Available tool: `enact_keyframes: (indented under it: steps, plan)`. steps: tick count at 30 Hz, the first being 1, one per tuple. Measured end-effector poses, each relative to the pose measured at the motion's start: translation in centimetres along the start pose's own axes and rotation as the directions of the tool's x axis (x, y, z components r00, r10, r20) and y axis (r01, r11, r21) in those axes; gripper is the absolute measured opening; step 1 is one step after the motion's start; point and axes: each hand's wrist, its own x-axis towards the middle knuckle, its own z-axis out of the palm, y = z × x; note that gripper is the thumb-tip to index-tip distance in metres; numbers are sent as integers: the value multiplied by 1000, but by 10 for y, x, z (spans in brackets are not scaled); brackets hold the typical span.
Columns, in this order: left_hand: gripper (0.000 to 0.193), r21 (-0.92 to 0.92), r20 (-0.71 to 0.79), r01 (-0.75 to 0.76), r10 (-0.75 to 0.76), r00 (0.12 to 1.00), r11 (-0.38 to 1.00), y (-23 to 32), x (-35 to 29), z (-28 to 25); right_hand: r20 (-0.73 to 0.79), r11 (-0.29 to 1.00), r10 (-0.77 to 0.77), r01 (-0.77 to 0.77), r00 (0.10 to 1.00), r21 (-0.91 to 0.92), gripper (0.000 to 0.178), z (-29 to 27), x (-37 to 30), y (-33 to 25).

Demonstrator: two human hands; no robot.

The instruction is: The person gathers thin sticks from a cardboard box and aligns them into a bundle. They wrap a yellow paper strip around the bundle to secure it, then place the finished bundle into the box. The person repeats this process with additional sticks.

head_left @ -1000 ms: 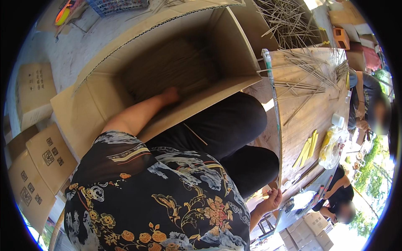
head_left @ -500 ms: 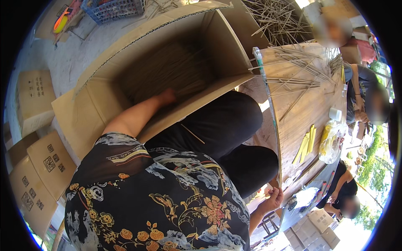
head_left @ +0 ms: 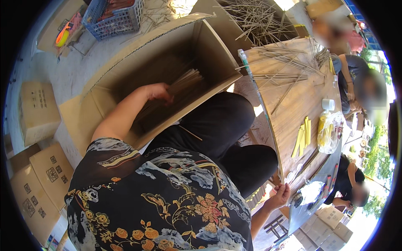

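A large open cardboard box (head_left: 102, 104) stands against my legs. Inside it, my left hand (head_left: 157, 92) is closed round a bundle of thin brown sticks (head_left: 189, 80), whose far ends fan out toward the right inner wall. More sticks lie in the shadow below; the depth of the pile is hard to see. My right hand (head_left: 279, 195) is at the near corner of the wooden table (head_left: 289, 98). Its fingers are pinched together, and whatever may be between them cannot be made out. One loose stick (head_left: 190, 132) rests on my dark trousers.
Loose sticks (head_left: 278, 79), yellow strips (head_left: 302, 137), a white cup (head_left: 328, 104) and a plastic bag (head_left: 331, 131) lie on the table. Another stick-filled box (head_left: 255, 23) stands beyond. A blue crate (head_left: 119, 21) and closed cartons (head_left: 39, 111) are leftward. Two people work across the table.
My left hand has risen from the box's shadowed bottom, and a bundle of sticks now shows in it. My right hand stays near the table corner. The view has shifted slightly.
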Motion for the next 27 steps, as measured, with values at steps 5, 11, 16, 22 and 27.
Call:
enact_keyframes:
  steps: [5,11,16,22,27]
  plan:
    - [17,-76,73,-316,321,944,946,69,-53,-4,30,998,-20,18,999,58,17,7,0,-10]
    - [17,-107,-67,-608,605,794,787,182,-138,47,385,988,9,-68,923,140,20,58,10,-89]
    - [14,-195,-33,-841,854,520,505,279,-151,124,669,933,-323,107,670,343,56,128,20,-170]
    - [11,-387,70,-849,930,360,358,322,-124,252,362,818,-571,476,737,323,64,157,36,-222]
    - [15,-322,354,-855,889,290,407,336,-104,299,574,879,-347,44,742,474,30,137,88,-170]
